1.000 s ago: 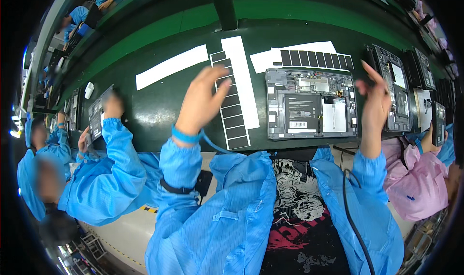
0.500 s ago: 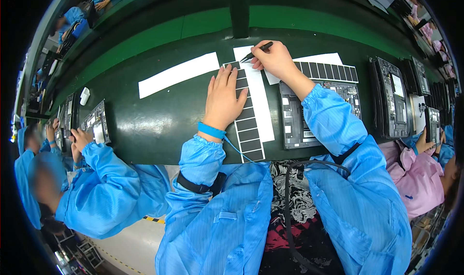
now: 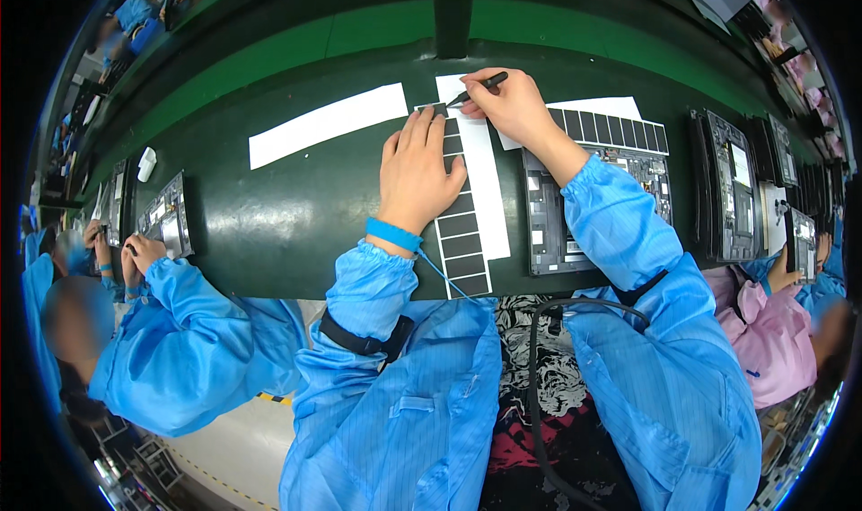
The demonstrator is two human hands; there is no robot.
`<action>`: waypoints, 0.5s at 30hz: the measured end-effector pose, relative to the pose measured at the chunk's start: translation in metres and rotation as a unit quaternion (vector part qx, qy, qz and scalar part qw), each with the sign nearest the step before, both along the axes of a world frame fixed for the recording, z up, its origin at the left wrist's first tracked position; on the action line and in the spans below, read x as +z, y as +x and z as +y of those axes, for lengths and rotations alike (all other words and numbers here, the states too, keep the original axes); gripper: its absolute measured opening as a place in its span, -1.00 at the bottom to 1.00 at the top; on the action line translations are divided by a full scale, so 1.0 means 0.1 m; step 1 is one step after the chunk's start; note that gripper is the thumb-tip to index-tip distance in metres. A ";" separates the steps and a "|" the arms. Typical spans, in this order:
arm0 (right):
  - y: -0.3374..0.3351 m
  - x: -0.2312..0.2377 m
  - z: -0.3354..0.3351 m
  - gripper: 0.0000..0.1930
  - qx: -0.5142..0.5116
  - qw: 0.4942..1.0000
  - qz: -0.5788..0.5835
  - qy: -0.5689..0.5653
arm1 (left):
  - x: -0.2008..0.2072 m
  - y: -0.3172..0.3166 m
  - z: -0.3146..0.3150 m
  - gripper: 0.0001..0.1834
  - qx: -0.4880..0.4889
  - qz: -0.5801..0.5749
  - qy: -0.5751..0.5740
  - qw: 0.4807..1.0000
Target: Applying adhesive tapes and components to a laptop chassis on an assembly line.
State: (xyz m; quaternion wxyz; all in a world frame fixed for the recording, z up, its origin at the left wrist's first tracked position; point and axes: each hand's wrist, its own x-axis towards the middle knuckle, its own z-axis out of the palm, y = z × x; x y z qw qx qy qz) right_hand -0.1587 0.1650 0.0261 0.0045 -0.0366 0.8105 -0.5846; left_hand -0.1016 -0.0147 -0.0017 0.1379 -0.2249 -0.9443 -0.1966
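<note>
My left hand [image 3: 417,171] lies flat, fingers extended and thumb apart, over a white strip of black rectangular stickers [image 3: 461,244] running lengthwise on the green bench. Its fingertips rest by the strip's far end, at the topmost black sticker [image 3: 432,110]. Pinched in my right hand [image 3: 514,107] is a slim black pointed tool [image 3: 485,86]; I cannot tell whether it is a pen or tweezers. Its tip is at the right edge of that sticker. A white paper strip [image 3: 490,215] lies just right of the sticker strip. A blue wrist strap [image 3: 393,234] circles my left wrist.
An opened laptop base [image 3: 546,233] lies under my right forearm, with another sticker strip [image 3: 611,131] across its far edge. A blank white strip [image 3: 328,125] lies far left. Laptop parts [image 3: 725,183] stand at right. Co-workers sit on both sides, a blue sleeve [image 3: 202,309] at left.
The tool's tip has shifted slightly toward the top sticker's right edge. My left fingertips have moved a little farther up over that sticker. The whole view has shifted slightly.
</note>
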 end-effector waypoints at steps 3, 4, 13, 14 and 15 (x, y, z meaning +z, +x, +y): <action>-0.02 -0.04 0.02 -0.73 0.002 1.000 0.002 -0.022 | -0.02 0.00 0.03 -0.37 0.008 0.014 -0.019 1.000; -0.03 -0.06 0.02 -0.73 0.002 1.000 0.002 -0.022 | -0.03 0.01 0.05 -0.37 0.008 0.014 -0.020 1.000; 0.02 -0.06 -0.03 -0.75 0.006 0.997 0.002 -0.076 | -0.12 0.04 0.13 -0.47 0.041 0.062 -0.081 0.994; 0.05 -0.04 -0.05 -0.75 0.009 0.998 0.012 -0.065 | -0.12 0.04 0.14 -0.48 0.041 0.064 -0.085 0.993; 0.06 -0.02 -0.06 -0.75 0.012 0.998 0.023 -0.053 | -0.12 0.03 0.14 -0.49 0.042 0.066 -0.089 0.993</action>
